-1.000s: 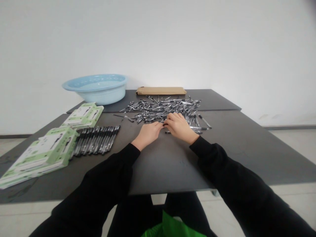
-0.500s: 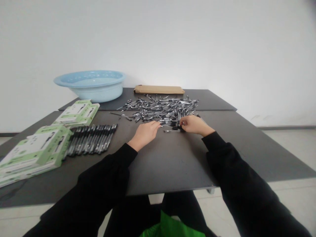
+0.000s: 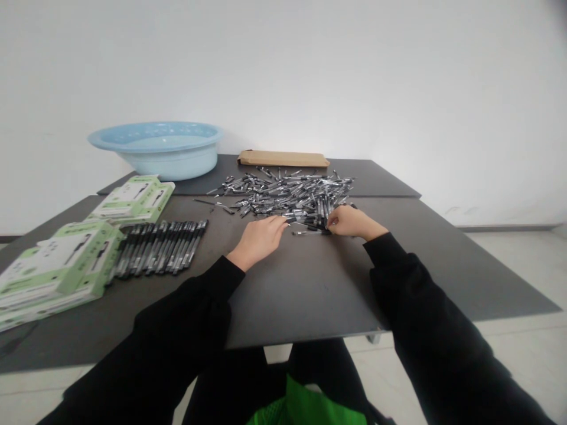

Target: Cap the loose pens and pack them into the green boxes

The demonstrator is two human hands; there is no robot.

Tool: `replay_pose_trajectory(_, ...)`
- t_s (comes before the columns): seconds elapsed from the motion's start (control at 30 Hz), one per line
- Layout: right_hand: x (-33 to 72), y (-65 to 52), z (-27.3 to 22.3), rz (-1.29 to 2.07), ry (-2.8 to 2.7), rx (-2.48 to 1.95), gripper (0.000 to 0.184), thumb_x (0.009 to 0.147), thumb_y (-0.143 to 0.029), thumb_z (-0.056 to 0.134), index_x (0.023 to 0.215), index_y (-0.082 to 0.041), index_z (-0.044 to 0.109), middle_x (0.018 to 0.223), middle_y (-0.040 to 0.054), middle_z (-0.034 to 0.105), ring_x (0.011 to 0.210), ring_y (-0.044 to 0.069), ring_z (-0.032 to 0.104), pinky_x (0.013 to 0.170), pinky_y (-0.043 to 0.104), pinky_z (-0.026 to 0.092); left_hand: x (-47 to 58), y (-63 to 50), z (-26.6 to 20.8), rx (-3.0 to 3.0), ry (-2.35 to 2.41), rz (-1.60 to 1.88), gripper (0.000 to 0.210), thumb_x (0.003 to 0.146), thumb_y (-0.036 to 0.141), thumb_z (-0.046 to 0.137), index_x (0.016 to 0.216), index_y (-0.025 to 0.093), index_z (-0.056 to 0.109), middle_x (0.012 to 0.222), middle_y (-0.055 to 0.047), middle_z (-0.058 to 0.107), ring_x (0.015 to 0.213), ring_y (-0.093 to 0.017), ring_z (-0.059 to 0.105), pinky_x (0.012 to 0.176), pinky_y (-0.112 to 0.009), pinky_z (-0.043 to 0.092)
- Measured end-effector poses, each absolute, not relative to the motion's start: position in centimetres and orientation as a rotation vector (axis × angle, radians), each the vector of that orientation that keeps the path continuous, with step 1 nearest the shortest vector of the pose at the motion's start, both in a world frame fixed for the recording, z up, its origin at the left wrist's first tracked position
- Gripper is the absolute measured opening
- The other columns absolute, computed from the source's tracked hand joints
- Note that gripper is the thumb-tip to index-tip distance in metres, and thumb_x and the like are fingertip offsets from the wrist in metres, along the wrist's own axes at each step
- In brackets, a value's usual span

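Curled grips of left hand (image 3: 260,237) and right hand (image 3: 351,222) at near edge of loose pens (image 3: 290,193), far on worktop (image 3: 283,295); couldn't tell closure or hold. Risked dragging neighbours along through overlap.

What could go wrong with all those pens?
The bare right hand is at the near edge of the messy heap of black-and-clear plastic pens, so a bump might send some rolling.

The black fabric left sleeve is close to the neat row of black-and-clear pens, so it could knock them crooked.

The green-and-white cardboard boxes are stacked unevenly, so a nudge might make one slide.
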State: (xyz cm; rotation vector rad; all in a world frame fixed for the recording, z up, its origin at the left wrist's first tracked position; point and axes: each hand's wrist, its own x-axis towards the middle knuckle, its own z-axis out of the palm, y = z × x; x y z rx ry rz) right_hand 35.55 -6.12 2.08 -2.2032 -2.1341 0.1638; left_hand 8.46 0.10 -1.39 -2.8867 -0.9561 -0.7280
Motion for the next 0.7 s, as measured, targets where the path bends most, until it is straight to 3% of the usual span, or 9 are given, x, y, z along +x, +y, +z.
replay_pose_trajectory(0.33, 35.2, -5.7, 1.4, 0.187, -2.167, -2.278, 0.025, 0.074, -0.016, 0.058, 0.086, -0.018, 0.080, 0.085, 0.0104, 0.077, 0.079, 0.021, 0.069, 0.070, 0.027, 0.046, 8.5, -0.4, -1.4, -2.910, -0.999, -0.722, 0.030, 0.101, 0.031, 0.040, 0.102, 0.019, 0.068, 0.101, -0.006, 0.074, 0.090, -0.020, 0.069, 0.068, -0.027, 0.047)
replay_pose_trajectory(0.57, 34.9, -5.2, 1.2, 0.218, -2.193, -2.267, 0.022, 0.078, -0.024, 0.061, 0.087, -0.017, 0.080, 0.085, 0.0110, 0.077, 0.079, 0.022, 0.069, 0.067, 0.027, 0.044, 9.0, -0.8, -2.2, -3.062, -0.805, -0.690, 0.030, 0.101, 0.031, 0.038, 0.108, 0.021, 0.065, 0.105, -0.006, 0.070, 0.095, -0.020, 0.067, 0.079, -0.029, 0.050)
replay_pose_trajectory(0.7, 34.9, -5.2, 1.1, 0.195, -2.235, -2.213, 0.023, 0.077, -0.019, 0.058, 0.083, -0.016, 0.080, 0.080, 0.0110, 0.076, 0.075, 0.021, 0.067, 0.065, 0.027, 0.041, 9.5, -1.1, -2.7, -3.104, -0.702, -0.637, 0.032, 0.102, 0.033, 0.037, 0.108, 0.020, 0.066, 0.106, -0.006, 0.066, 0.094, -0.019, 0.066, 0.078, -0.028, 0.051)
